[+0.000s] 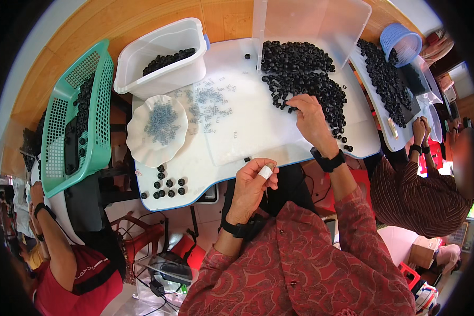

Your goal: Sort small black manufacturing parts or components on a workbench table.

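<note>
My right hand (309, 117) reaches over the left edge of a loose pile of small black round parts (321, 87), with thumb and forefinger bent together. A black piece shows right beneath the fingertips; whether they grip it is unclear. Closer to my body, in front of the table edge, my left hand (250, 187) is closed in a pinch. White tape wraps its thumb, and whatever lies between the fingers is hidden. Small metal springs (208, 97) are scattered over the white table (247, 134), and more fill a wavy-rimmed white plate (137, 129) on the left.
A white tub (129, 68) and a green basket (102, 126) hold black parts on the left. Several black parts (169, 183) stand at the front left corner. A clear plastic bin (321, 26) lies behind the pile. Co-workers (421, 195) sit on both sides.
</note>
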